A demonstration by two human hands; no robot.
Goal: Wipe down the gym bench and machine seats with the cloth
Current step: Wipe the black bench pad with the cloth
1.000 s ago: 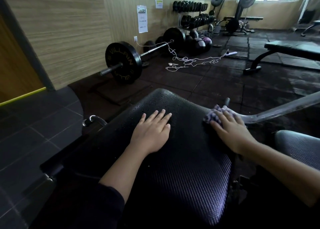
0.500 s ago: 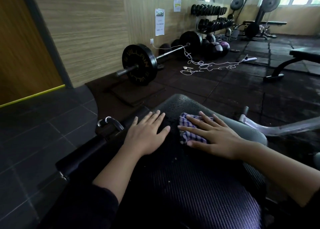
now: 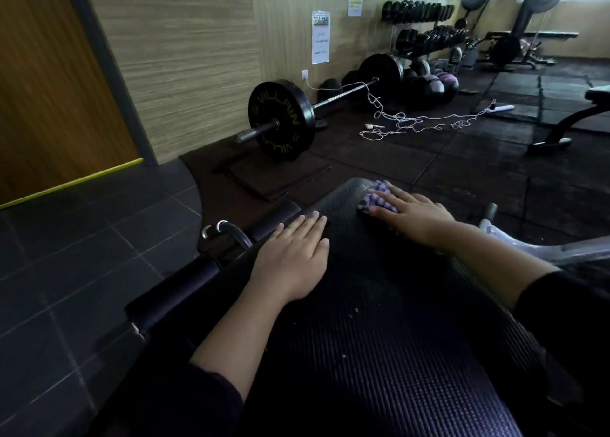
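My right hand (image 3: 419, 217) presses the cloth (image 3: 376, 200) flat-fingered at the seat pad's (image 3: 379, 354) far end; its length runs back toward me. Left hand (image 3: 292, 255) rests flat, empty.

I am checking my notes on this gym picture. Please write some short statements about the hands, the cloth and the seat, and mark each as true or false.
1. The right hand presses the checked cloth onto the black seat pad. True.
2. The left hand grips the cloth. False: it lies flat on the pad, empty.
3. The cloth is near the far end of the pad. True.
4. The barbell rests on the pad. False: it lies on the floor by the wall.
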